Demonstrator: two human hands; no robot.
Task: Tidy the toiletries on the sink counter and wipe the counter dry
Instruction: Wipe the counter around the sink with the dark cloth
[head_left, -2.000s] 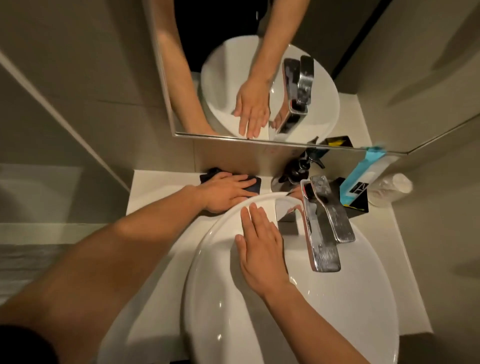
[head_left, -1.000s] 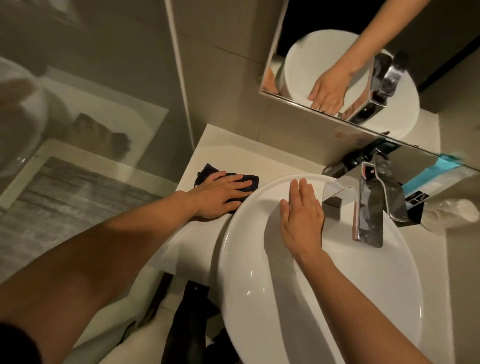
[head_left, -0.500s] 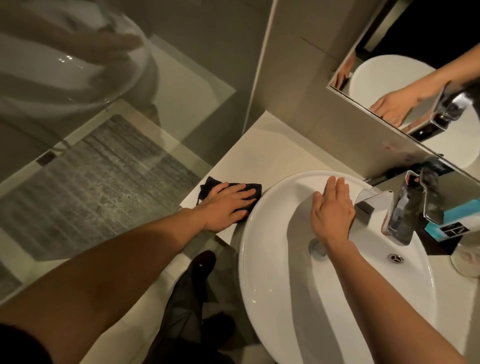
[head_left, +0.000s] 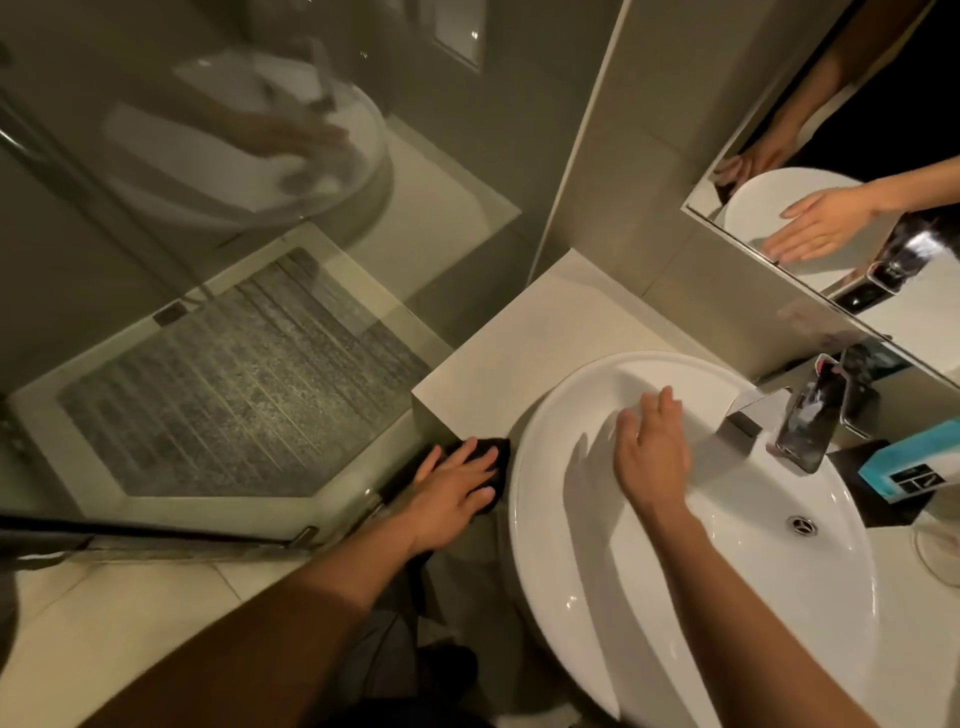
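My left hand lies flat on a dark cloth at the front left edge of the pale counter, beside the white basin. Most of the cloth is hidden under the palm and fingers. My right hand rests flat and open inside the basin's far left wall, holding nothing. To the right of the chrome faucet a teal and white box lies on a dark item.
A mirror hangs above the counter and reflects both hands. A glass shower panel stands to the left, with a grey mat behind it. The basin's drain sits near the right. A clear round item shows at the right edge.
My left hand has dragged the cloth from the back of the counter toward its front left edge. The view has swung left. My right hand stays on the basin.
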